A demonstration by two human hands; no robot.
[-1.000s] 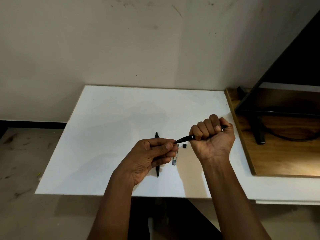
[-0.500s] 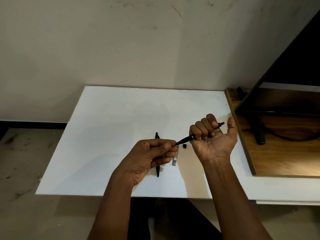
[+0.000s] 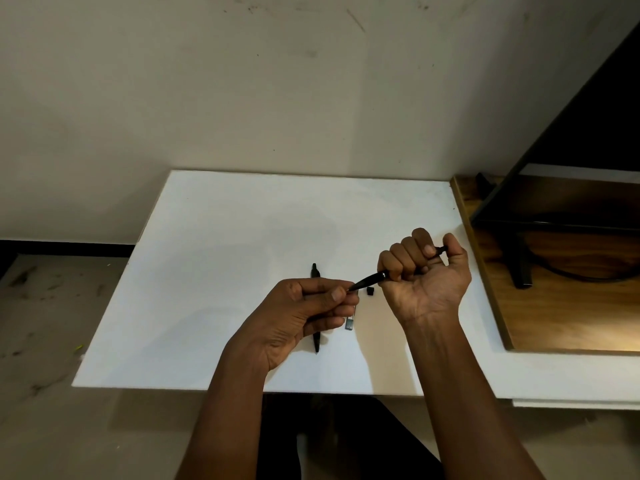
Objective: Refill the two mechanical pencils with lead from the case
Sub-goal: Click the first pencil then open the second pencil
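Pencil (image 3: 370,279) gripped in right hand (image 3: 424,271), left hand (image 3: 308,306) pinched closed at its tip; thin lead risked snapping if pushed askew.

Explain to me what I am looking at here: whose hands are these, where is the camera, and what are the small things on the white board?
There is no machine here. A person wears a camera on the head, so the single view looks forward and down at their own two arms. The right hand is closed in a fist around a black mechanical pencil, thumb at its back end, tip pointing toward the left hand. The left hand pinches its fingers at that tip; whether it holds a lead is too fine to see. On the white board lies a second black pencil, partly under the left hand. Beside it are a small clear case, probably for leads, and a tiny black piece, perhaps a cap. To the right is a wooden surface with a dark stand.
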